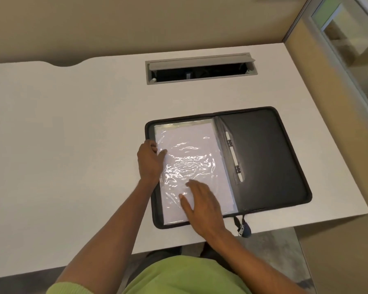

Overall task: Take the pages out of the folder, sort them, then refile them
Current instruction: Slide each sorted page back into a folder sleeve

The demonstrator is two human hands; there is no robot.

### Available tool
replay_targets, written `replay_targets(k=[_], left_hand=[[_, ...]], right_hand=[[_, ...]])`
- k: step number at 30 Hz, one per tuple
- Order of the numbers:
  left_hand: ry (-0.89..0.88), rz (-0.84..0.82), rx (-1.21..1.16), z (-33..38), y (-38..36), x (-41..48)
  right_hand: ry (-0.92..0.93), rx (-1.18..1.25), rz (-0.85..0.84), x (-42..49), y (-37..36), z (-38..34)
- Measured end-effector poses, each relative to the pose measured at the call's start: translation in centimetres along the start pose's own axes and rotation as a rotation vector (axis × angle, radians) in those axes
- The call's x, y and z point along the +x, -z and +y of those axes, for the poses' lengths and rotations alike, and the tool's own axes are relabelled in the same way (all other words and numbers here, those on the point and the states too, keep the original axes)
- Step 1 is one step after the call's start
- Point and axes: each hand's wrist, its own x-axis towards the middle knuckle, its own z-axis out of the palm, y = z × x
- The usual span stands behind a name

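Observation:
A black zip folder (261, 153) lies open on the white desk (62, 145), near its right front corner. Its left half carries a stack of white pages in shiny clear plastic sleeves (189, 149). The right half is bare black lining with a white ring-binder strip (234, 158) beside the spine. My left hand (150, 161) is at the left edge of the sleeves, fingers curled over the top sleeve's edge. My right hand (200, 203) rests flat on the lower part of the top sleeve, fingers spread.
A grey cable hatch (200, 68) stands open in the desk behind the folder. The folder's zip pull (243, 228) hangs over the desk's front edge. A beige partition wall (327, 124) borders the desk on the right.

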Motion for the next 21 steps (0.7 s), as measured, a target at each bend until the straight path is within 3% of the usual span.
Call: replay_targets(k=[5,10,15,18,21], left_hand=[[-0.024,0.019,-0.021,0.5,-0.5,-2.1],[0.144,0.009,-0.169,2.1,-0.8,-3.3],[0.369,0.028,-0.295,3.2,0.1,-1.3],[0.42,-0.069,-0.338,2.5,0.8,0.4],[0.397,-0.172,-0.235,2.1,1.5,0.8]], right_hand=[[-0.017,-0.183,-0.023,2.0,-1.1,2.9],[0.013,-0.397,-0.125,2.1,-2.8,3.0],[-0.003,-0.477,-0.115,2.3,-3.5,2.9],[-0.013,-0.49,-0.129,2.2,-3.5,2.8],[-0.023,-0.489,-0.141,2.4,-3.3,2.7]])
